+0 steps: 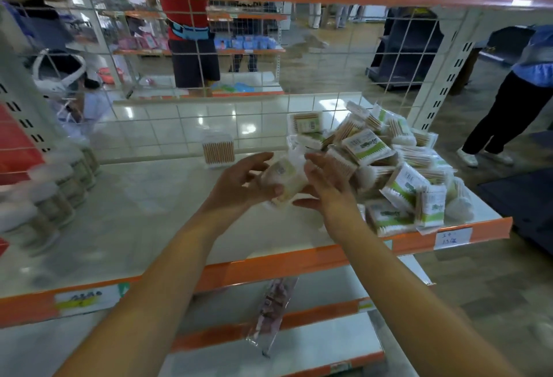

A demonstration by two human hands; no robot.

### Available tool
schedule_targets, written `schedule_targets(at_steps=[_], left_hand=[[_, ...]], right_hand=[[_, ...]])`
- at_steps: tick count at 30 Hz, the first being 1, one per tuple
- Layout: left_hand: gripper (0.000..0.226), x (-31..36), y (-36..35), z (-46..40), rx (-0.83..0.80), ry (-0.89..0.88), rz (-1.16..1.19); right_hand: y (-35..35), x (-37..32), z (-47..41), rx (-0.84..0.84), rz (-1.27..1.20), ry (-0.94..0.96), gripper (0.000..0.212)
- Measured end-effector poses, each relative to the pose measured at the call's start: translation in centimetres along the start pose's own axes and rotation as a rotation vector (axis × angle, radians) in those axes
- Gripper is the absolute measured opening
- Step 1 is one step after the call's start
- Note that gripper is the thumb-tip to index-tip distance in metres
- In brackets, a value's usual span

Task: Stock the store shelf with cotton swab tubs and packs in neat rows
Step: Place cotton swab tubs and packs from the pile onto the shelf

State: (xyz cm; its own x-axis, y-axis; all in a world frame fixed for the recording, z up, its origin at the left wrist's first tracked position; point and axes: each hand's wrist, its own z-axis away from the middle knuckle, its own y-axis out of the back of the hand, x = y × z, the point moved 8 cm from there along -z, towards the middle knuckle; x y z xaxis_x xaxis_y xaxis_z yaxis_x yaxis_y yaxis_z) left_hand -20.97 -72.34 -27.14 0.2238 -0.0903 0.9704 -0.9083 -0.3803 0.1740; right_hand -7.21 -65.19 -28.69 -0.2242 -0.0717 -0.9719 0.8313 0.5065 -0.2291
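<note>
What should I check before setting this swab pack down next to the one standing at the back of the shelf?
1. Pack held: ok. The left hand and right hand hold one cotton swab pack between them.
2. Grip firmness: cannot tell; the pack is blurred.
3. Reference pack upright near the wire back: ok.
4. Bare shelf beside it: ok.
5. Pile of packs on the right is neat: not ok, it is a loose heap.
6. Tubs on the left are in a row: ok, though blurred.
</note>
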Motion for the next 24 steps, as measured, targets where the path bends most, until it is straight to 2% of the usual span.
schedule_targets(at_steps=[4,11,16,18,20,22,24], left_hand=[[0.06,1.6,3.7,0.7,0.018,-0.037,0.02],[0.066,2.4,8.8,2.6,0.01,-0.075,0.083],[0.061,0.9,11.8,4.1,0.094,-0.062,0.215],[0.063,-0.3,12.5,4.7,0.091,-0.04,0.435],[0.07,-1.4,12.8,5.5,0.013,-0.027,0.627],[0.069,-2.2,13.2,6.3,-0.011,-0.012,0.679],[0.057,-2.9,14.4,7.0,0.046,0.0,0.651]], right_hand=[[-3.4,1.5,0.6,-0.069,0.015,-0.089,0.047],[-9.9,4.1,2.0,-0.263,0.037,-0.173,0.032],[-13.2,5.1,2.9,-0.225,-0.21,-0.183,0.033],[-14.6,5.7,3.1,-0.208,-0.367,-0.2,0.055],[-16.2,6.1,3.3,-0.196,-0.498,-0.219,0.073],[-17.1,6.1,3.5,-0.167,-0.551,-0.211,0.073],[-18.1,6.2,4.0,-0.137,-0.503,-0.198,0.057]])
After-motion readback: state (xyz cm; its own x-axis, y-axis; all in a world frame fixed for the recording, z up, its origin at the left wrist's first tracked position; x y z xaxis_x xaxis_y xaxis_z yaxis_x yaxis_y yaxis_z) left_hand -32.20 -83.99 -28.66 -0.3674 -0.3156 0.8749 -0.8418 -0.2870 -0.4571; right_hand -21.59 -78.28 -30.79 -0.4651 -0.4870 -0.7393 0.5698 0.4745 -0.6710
